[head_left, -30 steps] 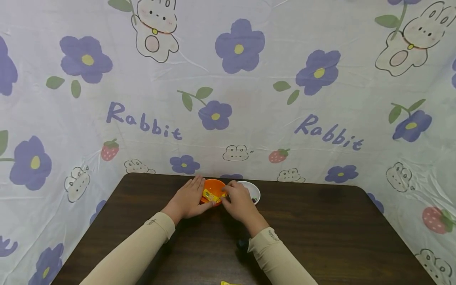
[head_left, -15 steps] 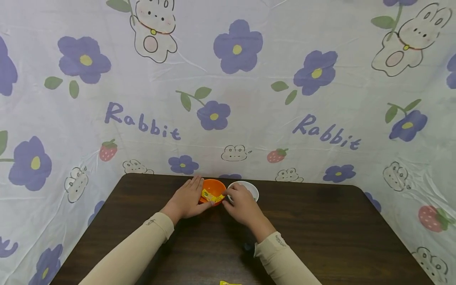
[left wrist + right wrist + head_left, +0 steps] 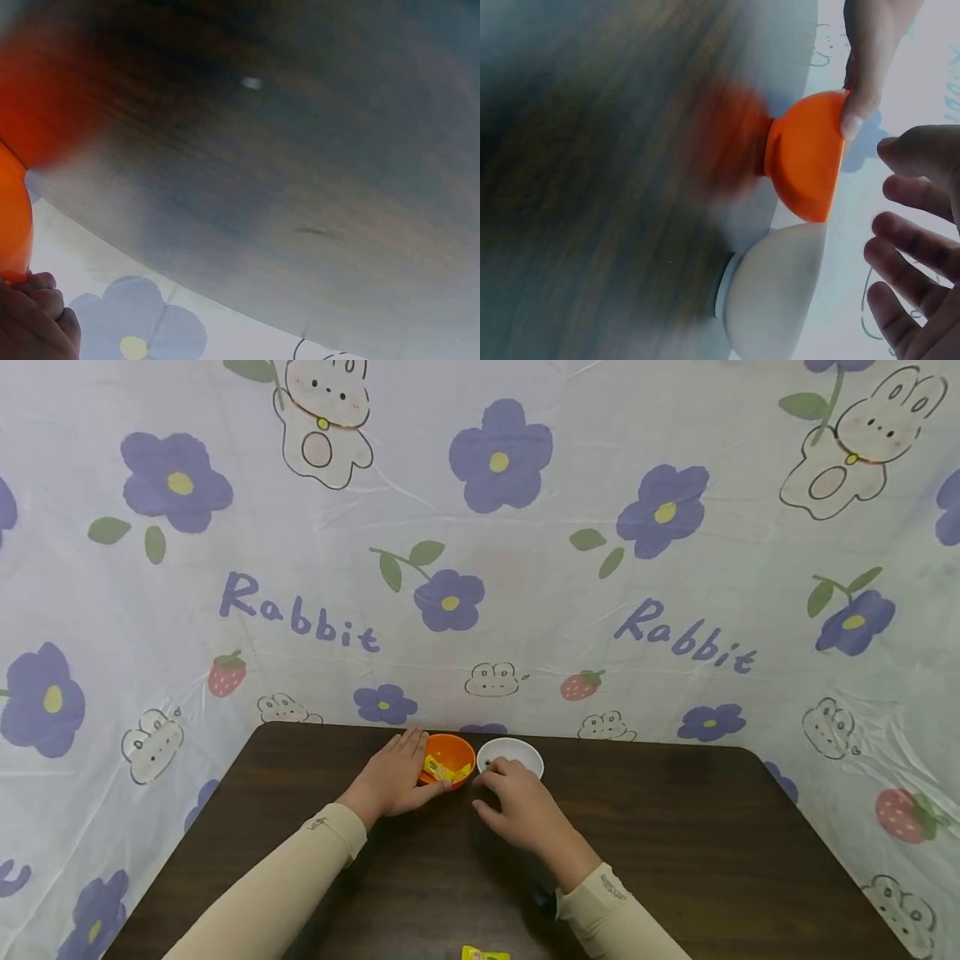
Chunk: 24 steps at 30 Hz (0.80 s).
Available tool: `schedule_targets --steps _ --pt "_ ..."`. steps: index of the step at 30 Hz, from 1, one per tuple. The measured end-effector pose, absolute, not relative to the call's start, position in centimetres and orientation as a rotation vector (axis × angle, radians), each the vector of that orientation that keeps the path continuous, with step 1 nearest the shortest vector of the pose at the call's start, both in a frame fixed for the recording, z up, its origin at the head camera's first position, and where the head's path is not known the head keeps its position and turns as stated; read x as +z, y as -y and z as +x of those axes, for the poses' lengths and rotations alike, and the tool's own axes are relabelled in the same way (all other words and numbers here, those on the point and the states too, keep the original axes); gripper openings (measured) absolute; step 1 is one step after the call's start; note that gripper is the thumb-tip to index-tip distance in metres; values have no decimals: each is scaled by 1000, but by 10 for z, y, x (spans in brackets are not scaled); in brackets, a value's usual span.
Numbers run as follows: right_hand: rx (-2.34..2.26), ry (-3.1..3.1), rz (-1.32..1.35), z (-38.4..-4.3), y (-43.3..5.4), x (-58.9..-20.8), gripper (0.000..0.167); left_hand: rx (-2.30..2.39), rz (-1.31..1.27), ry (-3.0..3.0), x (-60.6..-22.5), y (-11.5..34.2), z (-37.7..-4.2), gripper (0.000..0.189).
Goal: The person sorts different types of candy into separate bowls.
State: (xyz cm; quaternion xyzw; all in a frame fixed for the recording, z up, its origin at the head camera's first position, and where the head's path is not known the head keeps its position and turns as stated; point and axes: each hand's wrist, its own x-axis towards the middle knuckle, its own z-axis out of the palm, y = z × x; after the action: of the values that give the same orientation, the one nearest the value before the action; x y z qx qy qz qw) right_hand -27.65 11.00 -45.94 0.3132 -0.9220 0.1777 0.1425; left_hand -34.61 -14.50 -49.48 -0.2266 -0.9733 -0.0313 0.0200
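The orange bowl [image 3: 451, 748] stands at the far side of the dark table with several small yellow wrapped packets [image 3: 442, 769] in it. My left hand [image 3: 393, 774] holds it from the left, its fingers along the side and the thumb [image 3: 861, 112] at the rim. A white bowl [image 3: 517, 748] sits right beside it. Over the near edge of the white bowl hovers my right hand [image 3: 522, 804], fingers spread and loosely bent. Nothing shows between those fingers in the right wrist view. Part of the white bowl's inside is hidden by this hand.
One yellow packet [image 3: 483, 954] lies on the brown wooden table [image 3: 675, 843] close to its front, at the bottom of the head view. A printed cloth [image 3: 510, 552] with flowers and rabbits hangs right behind the table's far edge.
My right hand has drawn back from the orange bowl's rim, rightward and toward me, and its fingers have spread. The left hand keeps its place at the orange bowl.
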Motion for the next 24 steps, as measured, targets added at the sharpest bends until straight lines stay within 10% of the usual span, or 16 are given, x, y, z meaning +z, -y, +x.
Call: schedule_targets --steps 24 --pt "746 3127 1213 -180 -145 -453 46 -113 -678 3048 -491 143 -344 101"
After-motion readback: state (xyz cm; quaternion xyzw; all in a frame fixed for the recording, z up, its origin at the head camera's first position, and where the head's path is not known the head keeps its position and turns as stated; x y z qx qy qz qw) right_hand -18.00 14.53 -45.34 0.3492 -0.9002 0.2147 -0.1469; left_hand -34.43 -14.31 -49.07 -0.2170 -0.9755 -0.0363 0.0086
